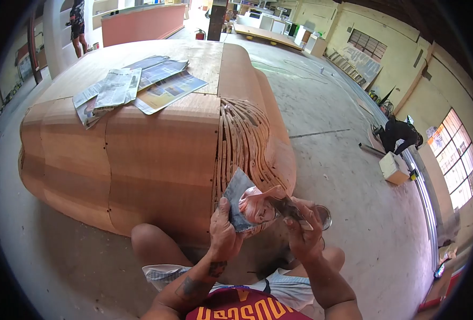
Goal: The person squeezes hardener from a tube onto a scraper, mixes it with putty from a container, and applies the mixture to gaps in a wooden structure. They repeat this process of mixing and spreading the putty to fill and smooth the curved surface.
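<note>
My left hand (pixel 224 233) grips a flat grey mixing board (pixel 237 188) by its near edge, thumb on top. Pink putty (pixel 256 207) is heaped on the board. My right hand (pixel 304 236) is closed around a putty knife (pixel 289 209), its blade touching the putty, some of which stretches up toward it. Just behind both hands stands a large curved plywood form (pixel 161 154). Its corner has a stack of curved wooden strips (pixel 241 138) with gaps between them. A round, rimmed object (pixel 325 217), perhaps a can, is partly hidden behind my right hand.
Newspaper sheets (pixel 119 88) lie on top of the form. At the right, a person in dark clothing (pixel 399 133) bends down beside a pale box (pixel 395 168) and long metal lengths (pixel 427 213). Another person (pixel 77 26) stands at the far left. A fire extinguisher (pixel 200 35) is at the back.
</note>
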The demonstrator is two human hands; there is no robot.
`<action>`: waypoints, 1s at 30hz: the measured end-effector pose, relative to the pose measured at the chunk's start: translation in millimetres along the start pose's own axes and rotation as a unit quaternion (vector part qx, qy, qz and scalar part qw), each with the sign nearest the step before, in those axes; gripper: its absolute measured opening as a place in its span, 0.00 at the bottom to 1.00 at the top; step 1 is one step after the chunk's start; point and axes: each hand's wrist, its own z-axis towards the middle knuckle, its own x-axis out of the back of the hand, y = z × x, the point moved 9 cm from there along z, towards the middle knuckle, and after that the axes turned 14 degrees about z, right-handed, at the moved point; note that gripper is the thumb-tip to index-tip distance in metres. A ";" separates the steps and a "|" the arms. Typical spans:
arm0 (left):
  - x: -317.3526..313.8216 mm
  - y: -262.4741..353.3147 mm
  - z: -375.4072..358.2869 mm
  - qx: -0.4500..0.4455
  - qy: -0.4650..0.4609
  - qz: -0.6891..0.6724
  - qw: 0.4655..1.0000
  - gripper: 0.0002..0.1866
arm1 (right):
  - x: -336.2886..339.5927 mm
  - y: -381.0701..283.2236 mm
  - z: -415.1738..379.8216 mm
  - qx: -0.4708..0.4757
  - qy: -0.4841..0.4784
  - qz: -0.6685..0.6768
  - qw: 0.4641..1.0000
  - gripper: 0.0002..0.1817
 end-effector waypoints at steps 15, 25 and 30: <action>21.1 10.0 12.9 -0.047 0.002 0.095 0.994 0.26 | 33.8 80.7 -51.5 -0.276 -0.026 0.038 0.960 0.16; -7.2 21.4 1.5 -0.113 -0.010 0.241 0.964 0.24 | 5.0 78.7 -105.5 -0.431 0.160 0.432 0.776 0.15; -2.6 9.5 -12.4 -0.171 0.024 0.427 0.888 0.23 | -10.1 80.4 -111.0 -0.428 0.217 0.473 0.739 0.16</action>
